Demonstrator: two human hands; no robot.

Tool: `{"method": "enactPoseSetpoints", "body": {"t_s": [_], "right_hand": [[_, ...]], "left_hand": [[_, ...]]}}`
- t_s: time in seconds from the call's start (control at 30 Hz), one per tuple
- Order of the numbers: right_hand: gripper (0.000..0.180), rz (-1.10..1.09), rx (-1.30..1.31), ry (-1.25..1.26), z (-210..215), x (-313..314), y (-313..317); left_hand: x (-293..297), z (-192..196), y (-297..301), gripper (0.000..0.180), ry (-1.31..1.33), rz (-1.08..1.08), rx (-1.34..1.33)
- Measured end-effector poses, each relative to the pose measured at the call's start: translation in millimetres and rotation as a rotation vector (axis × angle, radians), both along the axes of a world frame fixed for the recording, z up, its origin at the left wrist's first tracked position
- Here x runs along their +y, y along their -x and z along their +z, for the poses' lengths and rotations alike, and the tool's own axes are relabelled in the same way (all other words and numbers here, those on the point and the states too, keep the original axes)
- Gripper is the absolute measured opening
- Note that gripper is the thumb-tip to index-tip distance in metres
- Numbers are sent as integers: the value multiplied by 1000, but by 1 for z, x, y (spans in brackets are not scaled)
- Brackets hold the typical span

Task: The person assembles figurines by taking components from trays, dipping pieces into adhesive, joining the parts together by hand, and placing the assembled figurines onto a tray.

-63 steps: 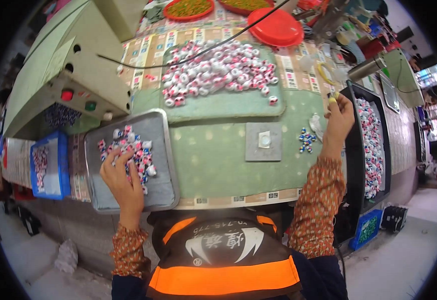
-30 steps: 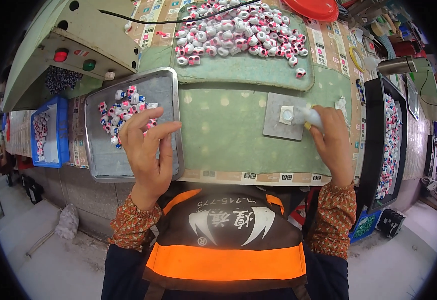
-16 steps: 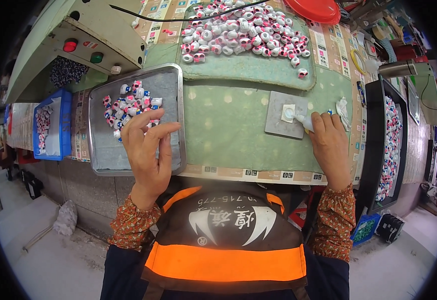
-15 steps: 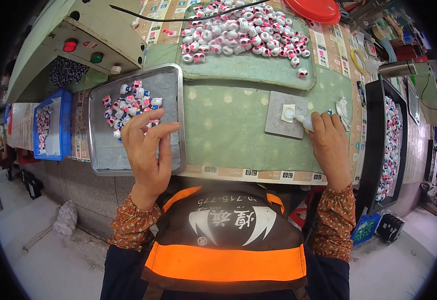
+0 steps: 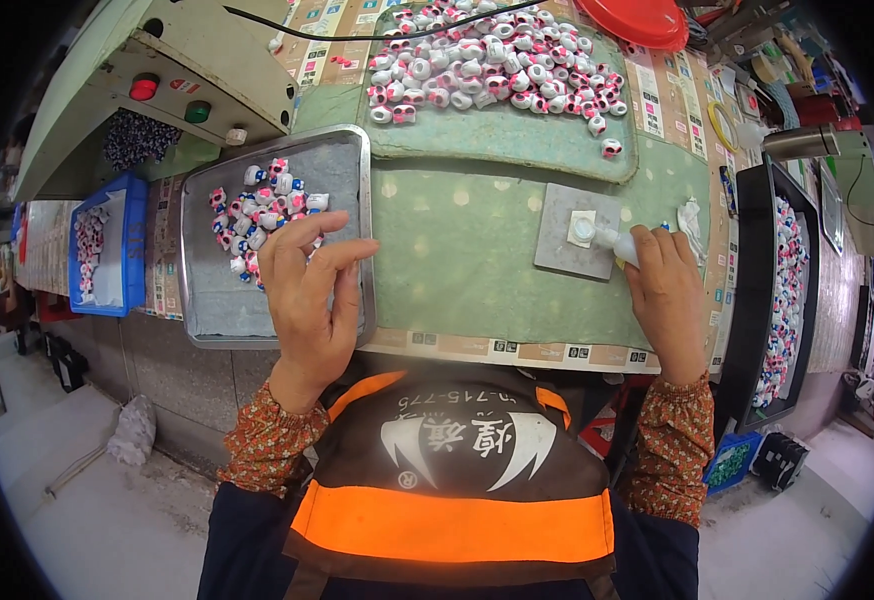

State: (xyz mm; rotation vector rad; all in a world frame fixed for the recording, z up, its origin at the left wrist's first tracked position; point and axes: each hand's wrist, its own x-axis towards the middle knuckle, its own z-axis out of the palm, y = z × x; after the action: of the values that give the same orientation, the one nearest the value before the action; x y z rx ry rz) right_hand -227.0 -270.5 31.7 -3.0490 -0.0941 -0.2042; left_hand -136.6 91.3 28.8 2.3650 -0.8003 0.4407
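My left hand (image 5: 309, 300) hovers over the right side of a metal tray (image 5: 365, 215), its fingers apart and nothing seen between them. Small white, pink and blue figurine pieces (image 5: 257, 215) lie in that tray, just beyond my fingers. On the right, my right hand (image 5: 669, 290) is closed around a small whitish squeeze bottle (image 5: 619, 243), mostly hidden by the fingers. The bottle is tilted on its side, its tip at a small pale square (image 5: 582, 228) with a round spot. That square rests on a flat grey plate (image 5: 553, 250).
At the back, a green tray (image 5: 497, 152) holds many white and pink pieces, with a red round dish (image 5: 647, 22) beside it. A machine housing (image 5: 197, 75) overhangs the left. A black crate (image 5: 762, 290) of pieces stands right; a blue bin (image 5: 137, 240) stands far left.
My left hand has shifted slightly right, fingers still apart. My right hand keeps hold of the squeeze bottle near the pale square, with little movement. The whole view has shifted a little.
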Motion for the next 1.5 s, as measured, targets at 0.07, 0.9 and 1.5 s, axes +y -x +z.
{"method": "enactPoseSetpoints", "body": {"t_s": [0.07, 0.9, 1.5], "right_hand": [[47, -7, -3, -79, 4, -2, -1], [42, 8, 25, -244, 7, -10, -10], [28, -563, -364, -937, -48, -171, -164]], "left_hand": [[0, 0, 0, 24, -10, 4, 10], [-5, -6, -3, 24, -4, 0, 32], [-13, 0, -4, 22, 7, 6, 95]]}}
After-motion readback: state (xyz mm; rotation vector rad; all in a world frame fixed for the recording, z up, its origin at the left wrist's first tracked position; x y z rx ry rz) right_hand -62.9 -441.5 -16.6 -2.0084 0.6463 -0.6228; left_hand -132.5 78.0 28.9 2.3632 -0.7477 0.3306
